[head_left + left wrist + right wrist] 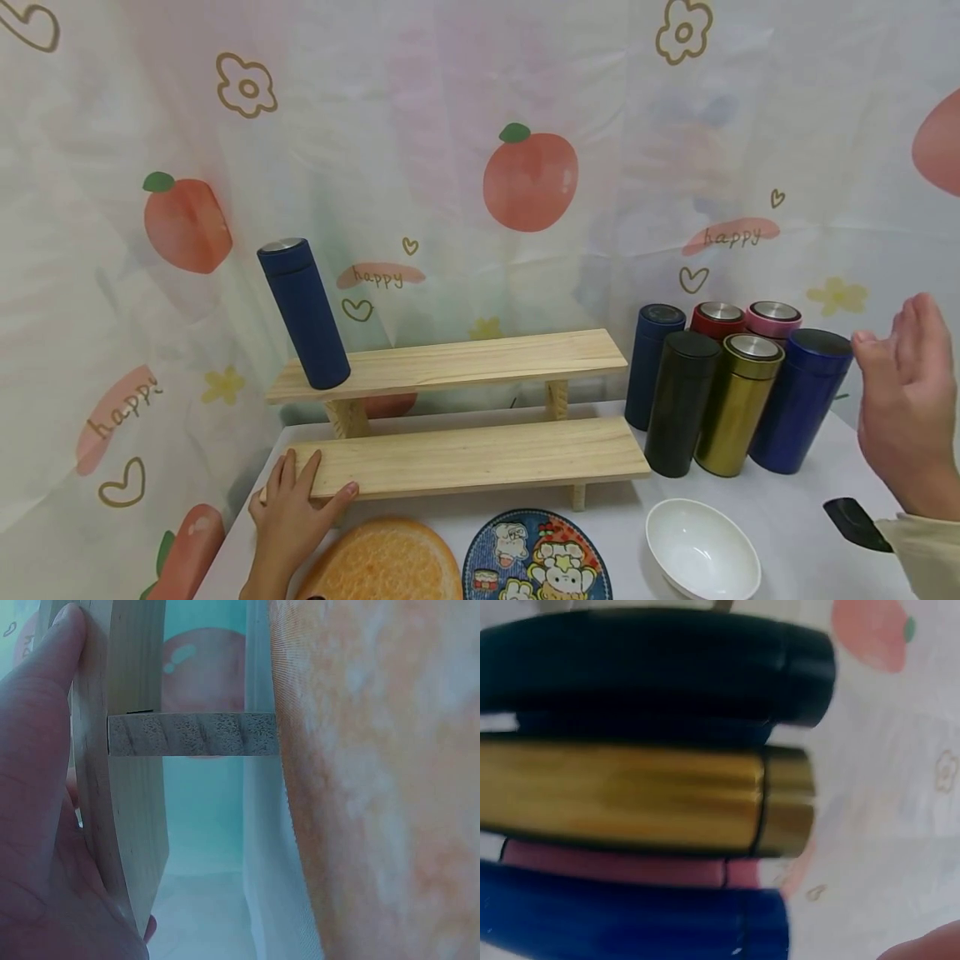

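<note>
My left hand rests on the left end of the lower shelf of a two-step wooden stand, fingers spread over the top and thumb along the front edge. The left wrist view shows the thumb against the board. My right hand is raised with its fingers extended, beside a cluster of cylindrical flasks. Nearest to it is a shiny blue flask; a gold flask and a black flask stand alongside. Only a blurred fingertip of this hand shows in the right wrist view.
A navy flask stands on the upper shelf's left end. Red, pink and dark blue flasks stand behind the front ones. A bread-patterned round, a cartoon disc and a white bowl line the front.
</note>
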Action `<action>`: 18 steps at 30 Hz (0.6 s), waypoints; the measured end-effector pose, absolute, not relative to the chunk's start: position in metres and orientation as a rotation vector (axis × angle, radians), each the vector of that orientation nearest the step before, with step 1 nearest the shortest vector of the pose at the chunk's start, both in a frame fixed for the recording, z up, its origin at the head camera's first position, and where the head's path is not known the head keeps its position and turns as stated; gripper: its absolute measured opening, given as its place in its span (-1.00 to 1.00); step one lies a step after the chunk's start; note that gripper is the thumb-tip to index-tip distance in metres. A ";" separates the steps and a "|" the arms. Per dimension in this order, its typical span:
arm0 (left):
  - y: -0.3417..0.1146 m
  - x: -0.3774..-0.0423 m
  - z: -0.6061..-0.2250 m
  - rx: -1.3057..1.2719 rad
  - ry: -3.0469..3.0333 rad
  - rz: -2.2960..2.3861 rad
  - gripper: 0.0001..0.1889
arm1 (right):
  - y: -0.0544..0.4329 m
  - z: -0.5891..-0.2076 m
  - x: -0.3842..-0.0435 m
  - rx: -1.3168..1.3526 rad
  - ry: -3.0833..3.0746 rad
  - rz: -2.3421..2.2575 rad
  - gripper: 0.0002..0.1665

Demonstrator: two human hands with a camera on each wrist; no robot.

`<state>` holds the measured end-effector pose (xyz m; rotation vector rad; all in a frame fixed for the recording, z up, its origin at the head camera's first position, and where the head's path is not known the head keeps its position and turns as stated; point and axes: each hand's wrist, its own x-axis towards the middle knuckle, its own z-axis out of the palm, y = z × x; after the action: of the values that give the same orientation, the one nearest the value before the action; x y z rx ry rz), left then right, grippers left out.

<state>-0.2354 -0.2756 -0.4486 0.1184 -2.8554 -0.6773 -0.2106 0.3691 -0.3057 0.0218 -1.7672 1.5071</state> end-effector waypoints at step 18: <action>-0.275 -0.235 -0.449 0.111 -2.853 -0.684 0.11 | 0.265 -0.257 -0.215 0.701 -1.221 1.896 -0.13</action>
<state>-0.2347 -0.2750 -0.4486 0.1111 -2.8529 -0.6839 -0.2149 0.2646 -0.2571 0.7015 -1.2210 1.8960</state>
